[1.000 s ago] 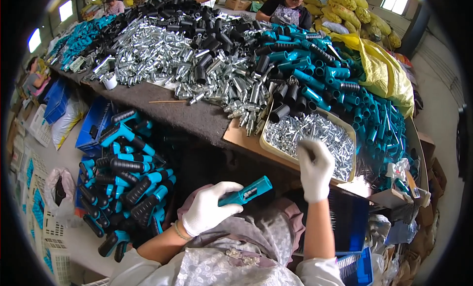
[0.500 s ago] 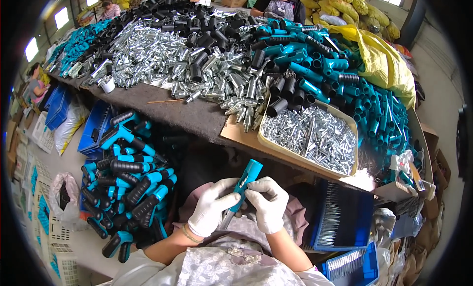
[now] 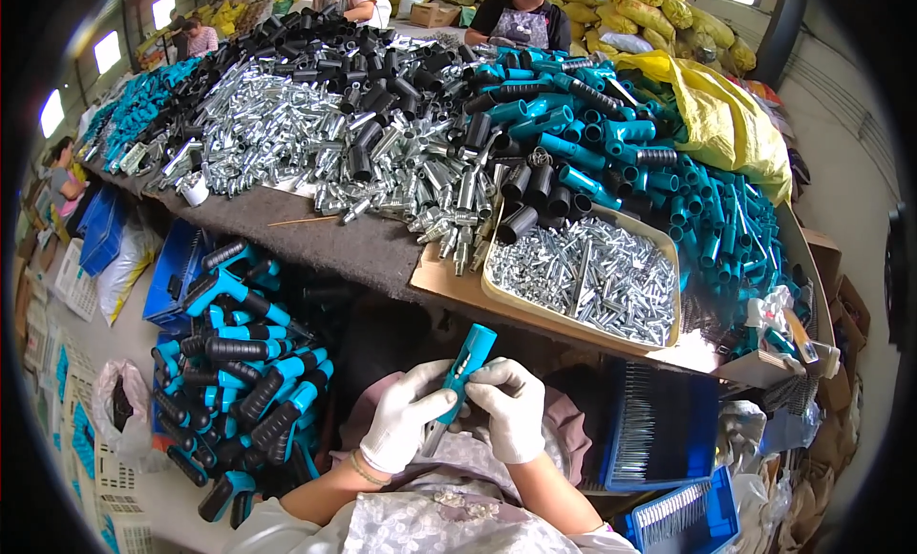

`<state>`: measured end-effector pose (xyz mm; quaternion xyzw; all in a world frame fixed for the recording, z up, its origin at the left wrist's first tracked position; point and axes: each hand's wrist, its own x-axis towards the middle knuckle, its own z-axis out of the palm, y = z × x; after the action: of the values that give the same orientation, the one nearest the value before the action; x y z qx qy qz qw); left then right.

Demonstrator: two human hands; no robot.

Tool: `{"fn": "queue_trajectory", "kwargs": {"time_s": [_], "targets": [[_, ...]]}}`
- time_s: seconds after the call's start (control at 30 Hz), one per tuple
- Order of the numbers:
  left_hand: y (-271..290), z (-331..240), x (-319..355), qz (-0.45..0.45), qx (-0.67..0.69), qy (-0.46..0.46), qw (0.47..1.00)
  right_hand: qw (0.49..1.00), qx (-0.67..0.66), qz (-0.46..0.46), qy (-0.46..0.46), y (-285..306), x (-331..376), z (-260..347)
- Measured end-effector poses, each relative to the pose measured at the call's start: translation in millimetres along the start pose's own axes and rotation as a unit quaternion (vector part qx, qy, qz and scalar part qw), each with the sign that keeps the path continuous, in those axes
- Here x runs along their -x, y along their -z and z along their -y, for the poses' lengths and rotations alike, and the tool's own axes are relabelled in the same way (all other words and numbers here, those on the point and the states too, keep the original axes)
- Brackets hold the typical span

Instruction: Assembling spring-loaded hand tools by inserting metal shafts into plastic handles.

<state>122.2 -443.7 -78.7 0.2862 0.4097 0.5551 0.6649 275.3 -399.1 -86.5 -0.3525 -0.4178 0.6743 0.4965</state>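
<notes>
In front of my body a teal tubular handle (image 3: 477,347) is held tilted, its upper end leaning right. Small light-coloured spots show along a slot in its side. My left hand (image 3: 409,417), in a white glove, wraps round the lower part with the thumb pressed on the front. A metal shaft (image 3: 435,436) sticks out below that grip. My right hand (image 3: 508,409), also gloved in white, is closed in a pinch against the tube's right side. Whatever lies between its fingertips is too small or hidden to make out.
Beyond my hands, a tray (image 3: 675,306) of small metal pins sits at the table edge (image 3: 315,239). Heaped metal parts (image 3: 277,124) and teal tubes (image 3: 731,220) cover the tabletop. Black-and-teal handles (image 3: 253,363) pile up at left; blue bins (image 3: 683,430) stand at right. Several people are farther off.
The view has shifted slightly, moving the table and the hands a little left in the picture. Both hands keep their hold at the teal handle; the right fingertips have moved slightly along it.
</notes>
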Motion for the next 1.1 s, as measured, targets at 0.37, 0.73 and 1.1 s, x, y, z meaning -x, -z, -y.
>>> {"fn": "queue_trajectory", "kwargs": {"time_s": [0.37,0.73,1.1], "targets": [[16,-8,-1,0.027,-0.034,-0.027,0.999,0.973,0.064,0.169,-0.147,-9,-34,39],[30,-11,-3,0.080,0.197,0.010,0.977,0.484,0.771,-0.055,0.410,-1,-241,127],[29,-8,-1,0.062,0.155,-0.019,0.986,0.442,0.836,-0.088,0.313,8,-261,106]]}}
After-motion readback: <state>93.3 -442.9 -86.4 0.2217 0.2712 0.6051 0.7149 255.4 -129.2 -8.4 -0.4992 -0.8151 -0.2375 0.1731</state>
